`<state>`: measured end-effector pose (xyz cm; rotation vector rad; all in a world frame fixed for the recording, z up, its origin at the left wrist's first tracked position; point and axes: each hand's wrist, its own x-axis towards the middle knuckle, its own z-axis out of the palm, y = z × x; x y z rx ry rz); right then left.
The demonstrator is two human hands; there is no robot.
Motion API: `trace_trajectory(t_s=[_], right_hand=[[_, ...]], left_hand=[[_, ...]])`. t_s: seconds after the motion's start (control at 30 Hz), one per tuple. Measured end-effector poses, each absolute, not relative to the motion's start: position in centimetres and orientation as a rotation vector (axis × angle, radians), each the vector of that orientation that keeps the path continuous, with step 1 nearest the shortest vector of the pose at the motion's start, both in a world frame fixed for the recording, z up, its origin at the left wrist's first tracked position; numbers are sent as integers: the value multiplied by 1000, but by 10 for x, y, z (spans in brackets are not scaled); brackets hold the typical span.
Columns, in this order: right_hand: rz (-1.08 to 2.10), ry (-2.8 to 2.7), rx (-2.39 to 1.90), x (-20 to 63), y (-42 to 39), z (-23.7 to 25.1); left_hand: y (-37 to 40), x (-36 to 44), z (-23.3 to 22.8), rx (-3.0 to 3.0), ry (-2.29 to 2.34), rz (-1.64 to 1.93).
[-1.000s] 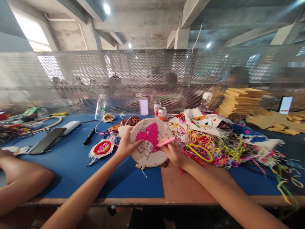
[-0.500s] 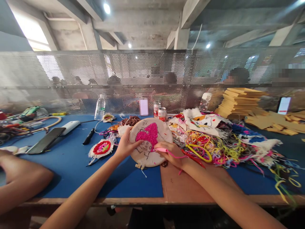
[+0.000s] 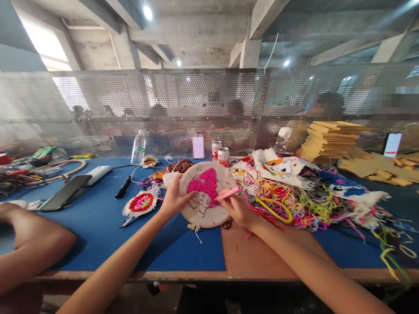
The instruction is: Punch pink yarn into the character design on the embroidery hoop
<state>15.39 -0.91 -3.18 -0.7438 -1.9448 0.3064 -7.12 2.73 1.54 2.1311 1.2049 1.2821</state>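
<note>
Your left fingers [image 3: 189,197] gripped the hooped cloth [image 3: 216,218] over the desk [image 3: 183,253]; your right fingers [image 3: 225,202] held a pink tool [image 3: 231,192], apparently filling the pink patch [image 3: 207,181]. The next stitch seemingly needed steady cloth.

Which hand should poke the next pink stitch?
Probably the right hand: it holds the pink punch needle beside the pink stitched patch. The left hand is busy gripping the left side of the embroidery hoop.

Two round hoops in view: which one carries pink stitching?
The cloth-covered hoop held in the left hand; a pink patch fills part of it. The other hoop, lying at far left, shows no such patch.
</note>
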Motion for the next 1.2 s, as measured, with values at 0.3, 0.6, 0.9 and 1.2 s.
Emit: trace_trajectory(t_s=[0.3, 0.6, 0.9, 1.2], right_hand=[[336, -1963, -710, 155, -7, -34], [247, -2041, -783, 155, -11, -29], [227, -2094, -976, 149, -12, -22], [373, -1904, -822, 153, -15, -23]], left_hand=[[29, -71, 15, 2151, 1219, 1284], [27, -71, 15, 2155, 1207, 1285], [28, -71, 15, 2140, 1189, 1286], [28, -71, 16, 2127, 1185, 1271]])
